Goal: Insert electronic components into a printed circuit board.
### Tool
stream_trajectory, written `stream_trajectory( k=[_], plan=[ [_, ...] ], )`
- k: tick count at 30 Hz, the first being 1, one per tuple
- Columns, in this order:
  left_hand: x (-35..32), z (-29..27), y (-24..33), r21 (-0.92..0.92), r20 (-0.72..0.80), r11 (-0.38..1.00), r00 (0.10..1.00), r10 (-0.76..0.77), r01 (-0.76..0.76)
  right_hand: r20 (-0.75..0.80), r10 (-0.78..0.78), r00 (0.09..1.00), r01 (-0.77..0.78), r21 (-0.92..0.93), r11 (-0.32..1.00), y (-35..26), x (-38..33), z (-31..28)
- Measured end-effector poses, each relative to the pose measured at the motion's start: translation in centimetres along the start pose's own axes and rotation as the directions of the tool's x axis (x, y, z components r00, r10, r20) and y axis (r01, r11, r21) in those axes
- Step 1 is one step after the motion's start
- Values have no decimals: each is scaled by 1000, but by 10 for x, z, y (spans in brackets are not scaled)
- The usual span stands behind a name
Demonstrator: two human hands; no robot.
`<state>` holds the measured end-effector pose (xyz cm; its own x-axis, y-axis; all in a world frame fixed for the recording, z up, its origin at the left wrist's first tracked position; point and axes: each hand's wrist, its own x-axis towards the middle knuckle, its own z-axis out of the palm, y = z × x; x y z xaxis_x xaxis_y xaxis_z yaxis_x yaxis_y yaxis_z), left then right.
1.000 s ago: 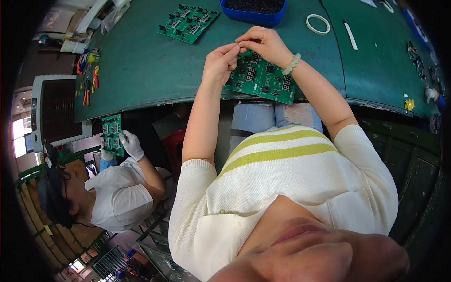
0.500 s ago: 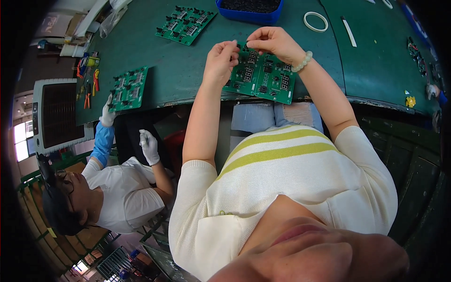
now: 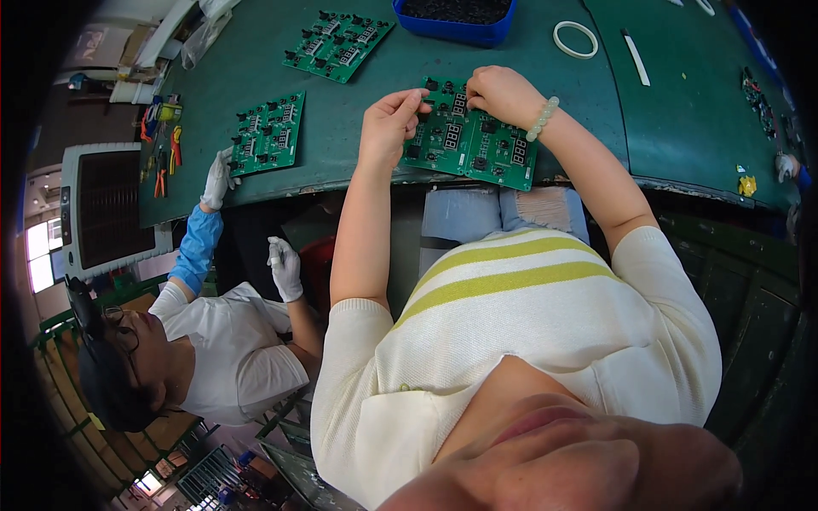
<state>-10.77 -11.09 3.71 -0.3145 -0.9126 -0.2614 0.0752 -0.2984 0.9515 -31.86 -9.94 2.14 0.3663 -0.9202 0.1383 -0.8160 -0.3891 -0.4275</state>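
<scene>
A green circuit board with black digit displays and small black parts lies before me near the bench's front edge. At its upper left corner is my left hand, thumb and forefinger pinched together; whatever sits between them is too small to make out. My right hand, with a pale green bead bracelet at its wrist, reaches down onto the board's upper middle. Its fingers are closed and bent to the board, beside a digit display, and their tips are partly hidden, so any part in them cannot be seen.
A blue tray of small black parts stands behind the board. Another circuit board lies at the back left. A co-worker's gloved hand touches a third board. Pliers, a white ring and a white strip lie around.
My right hand has moved away from my left, rightward and down onto the board. My left hand has shifted slightly left and down. The co-worker's board has moved right and farther onto the bench.
</scene>
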Motion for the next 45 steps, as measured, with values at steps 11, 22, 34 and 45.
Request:
stream_trajectory(
  k=[11,22,34,45],
  plan=[
    [3,3,-3,251,17,959,992,127,-127,-156,39,987,-48,-53,997,-5,-5,11],
    [-1,8,-7,-70,27,997,999,16,-14,-470,-55,881,133,134,982,-19,-10,1],
    [-4,16,4,-32,122,999,992,38,-34,-250,70,966,118,660,742,-21,-4,2],
    [4,-7,-5,-531,-13,847,1000,-18,8,-118,-123,985,120,-33,992,0,-12,5]
  ],
)
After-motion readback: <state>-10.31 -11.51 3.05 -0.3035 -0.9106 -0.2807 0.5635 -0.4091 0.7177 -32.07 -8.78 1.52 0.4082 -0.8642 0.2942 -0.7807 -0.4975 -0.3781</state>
